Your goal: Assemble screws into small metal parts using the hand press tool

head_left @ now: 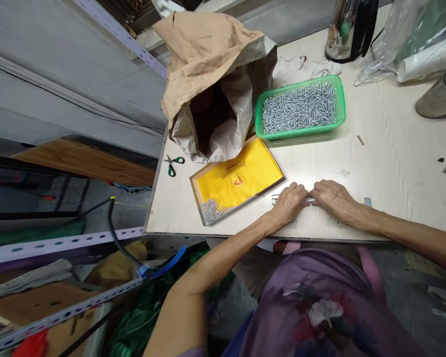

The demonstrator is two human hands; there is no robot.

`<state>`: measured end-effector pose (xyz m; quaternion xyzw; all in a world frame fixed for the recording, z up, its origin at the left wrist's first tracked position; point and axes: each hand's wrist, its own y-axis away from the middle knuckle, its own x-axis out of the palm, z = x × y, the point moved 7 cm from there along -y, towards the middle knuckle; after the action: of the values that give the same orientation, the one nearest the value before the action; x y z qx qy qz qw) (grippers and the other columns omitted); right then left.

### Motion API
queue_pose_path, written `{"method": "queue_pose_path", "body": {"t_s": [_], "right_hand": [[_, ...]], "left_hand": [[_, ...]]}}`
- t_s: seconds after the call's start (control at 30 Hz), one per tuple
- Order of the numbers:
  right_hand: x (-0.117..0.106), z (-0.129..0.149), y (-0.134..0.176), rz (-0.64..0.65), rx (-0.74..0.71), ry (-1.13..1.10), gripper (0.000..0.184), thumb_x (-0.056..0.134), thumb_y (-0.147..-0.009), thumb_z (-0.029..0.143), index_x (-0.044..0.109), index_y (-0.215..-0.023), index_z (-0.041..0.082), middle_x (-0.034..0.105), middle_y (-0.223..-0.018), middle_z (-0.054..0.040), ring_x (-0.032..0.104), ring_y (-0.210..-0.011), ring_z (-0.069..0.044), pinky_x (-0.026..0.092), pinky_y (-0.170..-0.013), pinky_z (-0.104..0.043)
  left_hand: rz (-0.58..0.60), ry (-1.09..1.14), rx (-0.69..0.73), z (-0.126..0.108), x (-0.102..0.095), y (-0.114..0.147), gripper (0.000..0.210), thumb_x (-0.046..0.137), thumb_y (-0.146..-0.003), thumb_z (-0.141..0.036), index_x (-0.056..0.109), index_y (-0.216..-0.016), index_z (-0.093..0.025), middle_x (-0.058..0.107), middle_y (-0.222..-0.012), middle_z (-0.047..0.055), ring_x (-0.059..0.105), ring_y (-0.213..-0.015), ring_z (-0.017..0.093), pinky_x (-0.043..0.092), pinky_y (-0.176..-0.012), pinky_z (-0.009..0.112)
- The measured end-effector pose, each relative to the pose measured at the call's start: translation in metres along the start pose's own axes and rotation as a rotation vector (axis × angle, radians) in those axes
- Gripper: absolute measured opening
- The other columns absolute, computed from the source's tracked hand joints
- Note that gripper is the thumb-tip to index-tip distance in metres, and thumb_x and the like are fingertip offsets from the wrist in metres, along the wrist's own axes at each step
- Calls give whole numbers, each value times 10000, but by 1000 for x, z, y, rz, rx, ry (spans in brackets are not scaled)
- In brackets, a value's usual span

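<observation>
Both hands meet at the table's near edge, fingers curled. My left hand (292, 203) is closed over a thin metal piece (274, 199), whose flat silvery end with an opening sticks out past its left side. My right hand (331, 198) is closed just to the right, its fingertips pinching at a narrow silvery bit (310, 199) that shows between the hands. The fingers hide most of what they hold, and whether it is one part or two I cannot tell. Left of my hands lies a shallow tray (241, 181) with a yellow printed lining and small silvery pins (212, 210) in its near-left corner.
A green plastic basket (342, 106) full of similar small metal pins stands behind the tray. Beside it an open paper sack (211, 54) overhangs the tray. Green-handled scissors (173, 165) lie at the left. A kettle (351, 32) and a steel flask (436, 96) stand farther back.
</observation>
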<state>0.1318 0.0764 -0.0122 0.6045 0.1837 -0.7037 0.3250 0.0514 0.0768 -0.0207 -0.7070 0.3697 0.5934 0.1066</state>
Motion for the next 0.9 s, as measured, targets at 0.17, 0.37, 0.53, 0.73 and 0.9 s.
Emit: {"method": "queue_pose_path", "body": {"t_s": [0.17, 0.37, 0.53, 0.73, 0.9], "right_hand": [[3, -3, -4, -2, 3, -9, 228, 527, -957, 262, 663, -824, 138, 613, -753, -77, 534, -729, -201, 345, -671, -309], [-8, -16, 2, -49, -59, -64, 450, 723, -801, 441, 642, -1070, 89, 622, -973, -144, 533, -864, -254, 406, -750, -333], [-9, -48, -10, -80, -18, -110, 230, 466, -958, 248, 667, -955, 137, 635, -912, -119, 519, -849, -233, 400, -751, -330], [-24, -9, -42, -140, -9, 110, 216, 476, -931, 144, 689, -952, 169, 648, -958, -124, 467, -884, -248, 312, -705, -345], [-9, 87, -62, 31, -516, 63, 157, 583, -898, 174, 706, -803, 198, 647, -952, -82, 449, -942, -230, 266, -691, -346]], "left_hand": [[-36, 13, -6, 5, 2, -3, 315, 421, -993, -371, 600, -873, -141, 588, -874, 84, 542, -921, 227, 474, -779, 333], [-333, 52, 11, -2, 14, 23, 302, 428, -988, -291, 538, -1219, -131, 574, -1245, 172, 513, -1205, 284, 485, -985, 455], [-494, 89, 162, -28, 40, 48, 356, 275, -1001, -156, 570, -1199, -139, 578, -1296, 153, 487, -1295, 252, 467, -1063, 444], [-458, 73, 151, -32, 44, 40, 367, 283, -988, -130, 595, -1179, -110, 639, -1179, 148, 571, -1193, 231, 471, -1062, 420], [-371, 81, 239, -48, 58, 60, 341, 349, -977, -141, 623, -1177, -176, 681, -1078, 94, 630, -1051, 178, 542, -936, 326]]}}
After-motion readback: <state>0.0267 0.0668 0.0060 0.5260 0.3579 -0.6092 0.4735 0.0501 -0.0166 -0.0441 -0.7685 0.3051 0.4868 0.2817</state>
